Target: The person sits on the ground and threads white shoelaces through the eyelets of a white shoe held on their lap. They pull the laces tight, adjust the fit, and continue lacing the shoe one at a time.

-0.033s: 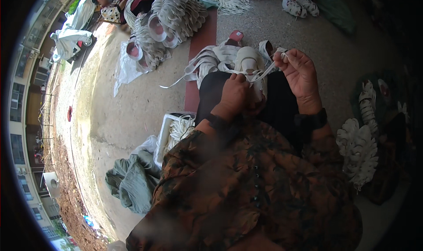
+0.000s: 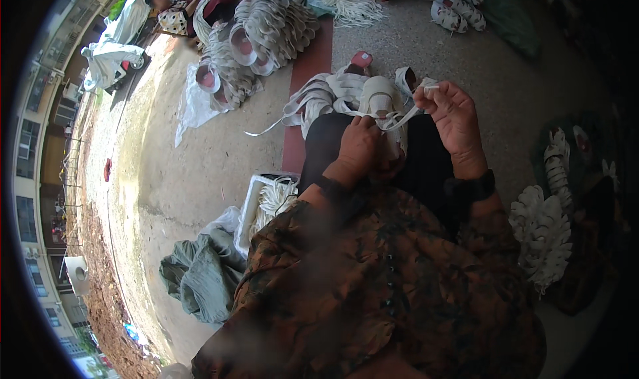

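A cream-white shoe upper [image 2: 381, 99] lies over my lap, between my knees. My left hand [image 2: 359, 141] is closed on its near part, and its fingertips are partly hidden. In a pinch between thumb and fingers, my right hand [image 2: 449, 116] holds a flat white shoelace [image 2: 405, 118] up to the right of the upper. The lace runs from the upper to those fingers, and a short end sticks out above them. Just beyond my knees is a pile of other white uppers [image 2: 319, 94], with a loose lace trailing left.
To my left stands a white box [image 2: 247, 212] of white laces [image 2: 274, 199], beside a grey-green cloth bag [image 2: 203, 272]. Stacked uppers [image 2: 274, 29] lie far left, near another person. More uppers [image 2: 540, 229] are at my right. A bundle of laces [image 2: 349, 3] lies far ahead.
My right hand's fingers have curled in more around the lace, and the lace end has shifted a little. The whole view has moved slightly. My left hand keeps its hold.
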Action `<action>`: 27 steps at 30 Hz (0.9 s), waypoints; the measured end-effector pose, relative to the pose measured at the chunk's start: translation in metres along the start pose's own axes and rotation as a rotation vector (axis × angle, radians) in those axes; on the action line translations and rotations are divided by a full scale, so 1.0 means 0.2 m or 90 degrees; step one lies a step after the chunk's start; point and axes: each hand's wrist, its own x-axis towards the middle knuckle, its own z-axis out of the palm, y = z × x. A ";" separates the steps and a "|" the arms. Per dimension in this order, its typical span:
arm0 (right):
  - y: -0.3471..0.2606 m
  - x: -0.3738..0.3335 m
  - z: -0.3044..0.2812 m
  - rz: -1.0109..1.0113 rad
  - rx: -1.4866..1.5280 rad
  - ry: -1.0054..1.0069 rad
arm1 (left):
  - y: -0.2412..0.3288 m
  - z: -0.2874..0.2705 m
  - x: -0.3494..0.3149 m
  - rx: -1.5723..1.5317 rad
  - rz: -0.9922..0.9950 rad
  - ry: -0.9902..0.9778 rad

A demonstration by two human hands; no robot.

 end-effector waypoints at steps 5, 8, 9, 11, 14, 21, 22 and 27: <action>0.23 0.00 -0.09 0.028 -0.371 0.093 | 0.04 -0.13 0.09 -0.191 -0.285 -0.180; 0.33 0.01 -0.15 0.086 -0.484 0.112 | 0.05 -0.18 0.14 -0.126 -0.161 -0.207; 0.36 0.02 -0.15 0.079 -0.524 0.096 | 0.03 -0.19 0.15 -0.128 -0.115 -0.145; 0.40 0.03 -0.10 0.067 -0.529 0.049 | -0.01 -0.17 0.14 -0.126 -0.029 -0.031; 0.44 0.03 -0.04 0.127 -0.451 0.008 | -0.02 -0.18 0.16 -0.302 -0.105 0.063; 0.43 0.00 -0.08 0.141 -0.522 -0.068 | -0.03 -0.13 0.13 -0.726 -0.371 0.022; 0.42 0.00 -0.07 0.146 -0.538 -0.081 | -0.03 -0.13 0.12 -0.711 -0.363 0.015; 0.39 0.01 -0.02 0.167 -0.572 -0.100 | -0.04 -0.14 0.12 -0.701 -0.348 -0.010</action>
